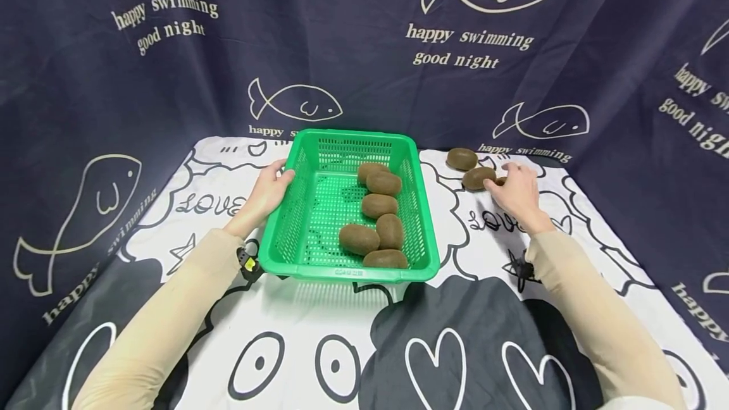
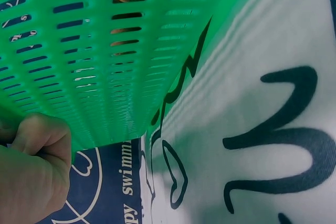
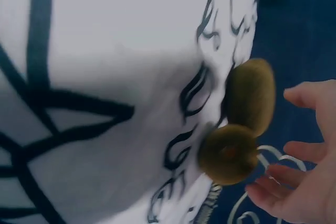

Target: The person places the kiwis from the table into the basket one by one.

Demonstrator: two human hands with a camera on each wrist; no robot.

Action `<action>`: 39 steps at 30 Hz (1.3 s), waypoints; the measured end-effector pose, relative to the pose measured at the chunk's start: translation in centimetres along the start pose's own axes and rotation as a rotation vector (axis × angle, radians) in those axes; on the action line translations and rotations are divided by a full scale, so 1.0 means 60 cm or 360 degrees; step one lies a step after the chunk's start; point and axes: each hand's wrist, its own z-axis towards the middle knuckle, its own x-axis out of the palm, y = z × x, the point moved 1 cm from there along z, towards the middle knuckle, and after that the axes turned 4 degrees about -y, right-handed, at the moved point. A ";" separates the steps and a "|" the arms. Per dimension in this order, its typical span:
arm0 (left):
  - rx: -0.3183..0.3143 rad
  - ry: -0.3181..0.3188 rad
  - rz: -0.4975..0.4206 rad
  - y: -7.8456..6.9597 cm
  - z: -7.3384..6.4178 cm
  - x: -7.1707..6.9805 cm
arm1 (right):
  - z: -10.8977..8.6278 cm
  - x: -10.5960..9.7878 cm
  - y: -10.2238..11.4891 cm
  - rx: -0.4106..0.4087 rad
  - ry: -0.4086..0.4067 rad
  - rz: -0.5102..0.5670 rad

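Green basket (image 1: 348, 274) — floor (image 1: 321, 207) in head view only

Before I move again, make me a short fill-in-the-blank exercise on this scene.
The left hand grips a basket whose color is ____.
The number of kiwis inside it is ____.
Near the right hand, loose kiwis lie on the cloth, outside the ____.
The word printed on the cloth near each hand is ____.

Missing words: green; six; basket; LOVE.
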 end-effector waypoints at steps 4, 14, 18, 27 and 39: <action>0.0001 -0.0005 0.0010 0.000 -0.001 0.001 | 0.011 0.011 -0.023 0.0107 0.0171 -0.0087; -0.0003 -0.0018 -0.0004 0.002 0.001 0.002 | 0.016 0.025 -0.047 0.0241 0.0297 -0.0163; -0.0006 -0.0013 -0.0002 0.003 0.000 0.004 | 0.014 0.026 -0.053 0.0246 0.0271 -0.0142; 0.0001 -0.0009 0.0007 0.002 0.001 0.000 | 0.009 0.020 -0.046 0.0243 0.0213 -0.0093; -0.0002 -0.0005 -0.0009 0.002 0.000 0.002 | 0.002 0.003 -0.024 0.0151 0.0081 -0.0043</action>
